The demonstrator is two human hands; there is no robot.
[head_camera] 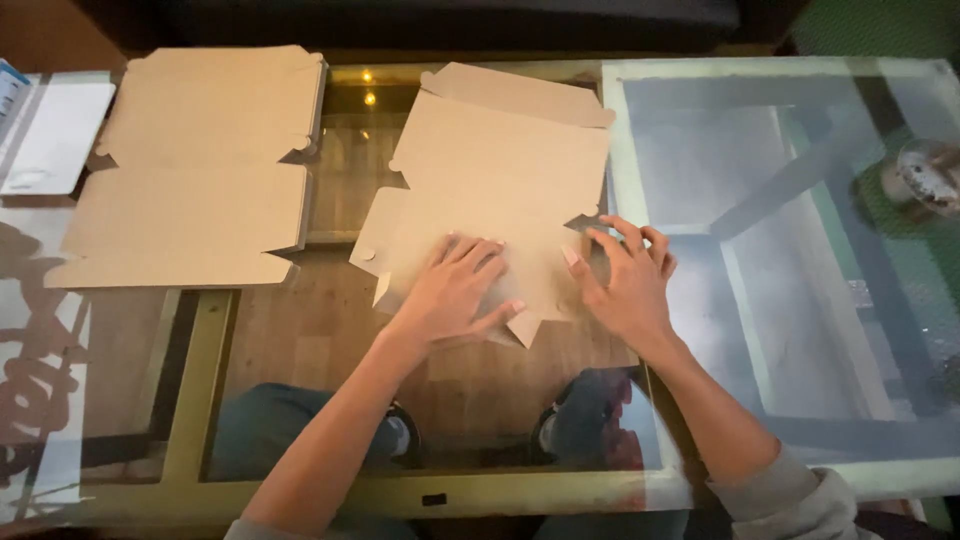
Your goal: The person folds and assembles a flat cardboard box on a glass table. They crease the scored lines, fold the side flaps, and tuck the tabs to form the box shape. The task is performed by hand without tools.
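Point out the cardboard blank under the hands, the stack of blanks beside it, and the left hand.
Cardboard blank [500, 165], head view: upper panel.
Stack of blanks [200, 170], head view: top sheet's middle.
Left hand [455, 290], head view: back of hand.

A flat cardboard box blank [500, 190] lies at centre on the glass desk [860, 440]. The left hand [452, 292] presses flat on its 6 o'clock edge; the right hand [625, 283] touches its 4 o'clock corner. A second cardboard blank [195, 170] lies toward 10 o'clock, well apart.

A flat brown cardboard box blank [495, 190] (not folded yet, with cut flaps and notches along its edges) lies a little turned on the glass table top, its near edge under both palms, flaps spread outward.
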